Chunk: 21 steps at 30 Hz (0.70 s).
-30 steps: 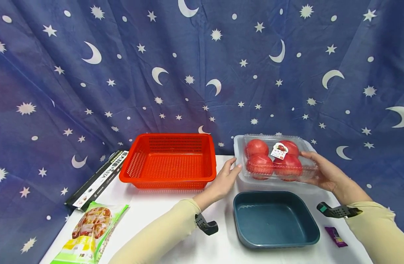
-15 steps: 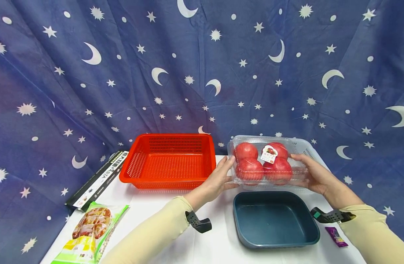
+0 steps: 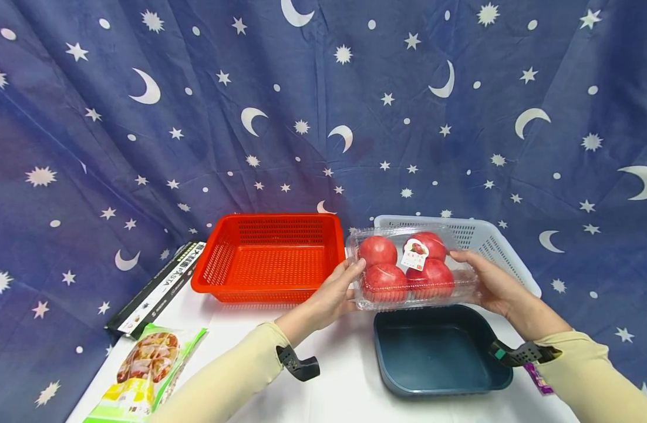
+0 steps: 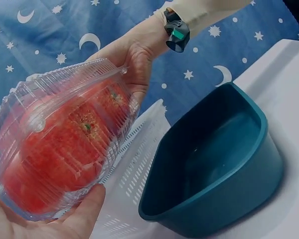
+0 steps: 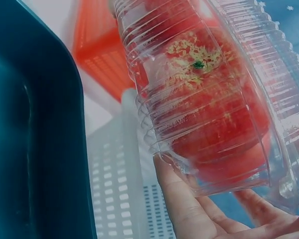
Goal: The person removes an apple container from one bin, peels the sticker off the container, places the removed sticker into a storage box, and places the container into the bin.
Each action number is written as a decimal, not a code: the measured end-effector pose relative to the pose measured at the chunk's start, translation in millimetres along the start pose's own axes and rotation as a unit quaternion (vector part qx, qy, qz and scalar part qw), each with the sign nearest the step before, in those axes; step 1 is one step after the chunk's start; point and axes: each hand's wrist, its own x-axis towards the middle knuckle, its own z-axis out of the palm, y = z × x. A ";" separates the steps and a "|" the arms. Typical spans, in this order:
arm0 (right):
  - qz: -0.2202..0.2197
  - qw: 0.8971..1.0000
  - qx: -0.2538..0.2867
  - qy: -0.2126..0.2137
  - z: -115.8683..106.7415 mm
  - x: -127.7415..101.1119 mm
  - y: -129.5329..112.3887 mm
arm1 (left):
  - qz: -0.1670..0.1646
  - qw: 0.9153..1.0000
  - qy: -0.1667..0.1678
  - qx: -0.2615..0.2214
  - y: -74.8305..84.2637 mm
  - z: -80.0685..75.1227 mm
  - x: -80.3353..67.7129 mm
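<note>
Both hands hold a clear plastic clamshell box [image 3: 444, 241] containing several round red fruits [image 3: 385, 282], with a white label on the lid. My left hand [image 3: 327, 298] grips its left end, thumb on top. At the right end, my right hand [image 3: 496, 286] grips it with the thumb above and fingers beneath. In the head view the box overlaps the front of the white basket [image 3: 495, 247] and the back rim of the dark teal tub [image 3: 440, 358]. The left wrist view shows the box [image 4: 65, 142] tilted, held above the basket. Fingers under it are partly hidden.
A red perforated basket [image 3: 281, 294] stands left of the box. At the far left lie a black and white pasta box [image 3: 162, 288] and a green and yellow food bag [image 3: 146, 370]. A small purple packet [image 3: 538, 379] is partly covered by the right sleeve.
The box has moved left and toward me, out from over the white basket. My left hand, earlier apart from it, now grips its left end; the right hand has kept its grip.
</note>
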 end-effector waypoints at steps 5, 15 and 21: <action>-0.019 1.000 0.011 -0.012 9.3 -0.3 2.6 | -0.007 1.000 0.002 0.006 2.1 -6.7 -9.3; -0.005 1.000 -0.009 0.002 25.5 0.9 8.5 | -0.010 1.000 0.002 0.021 4.7 -17.2 -26.6; -0.003 0.999 -0.032 -0.006 34.8 -0.3 11.1 | -0.012 1.000 0.002 0.027 5.2 -25.0 -35.7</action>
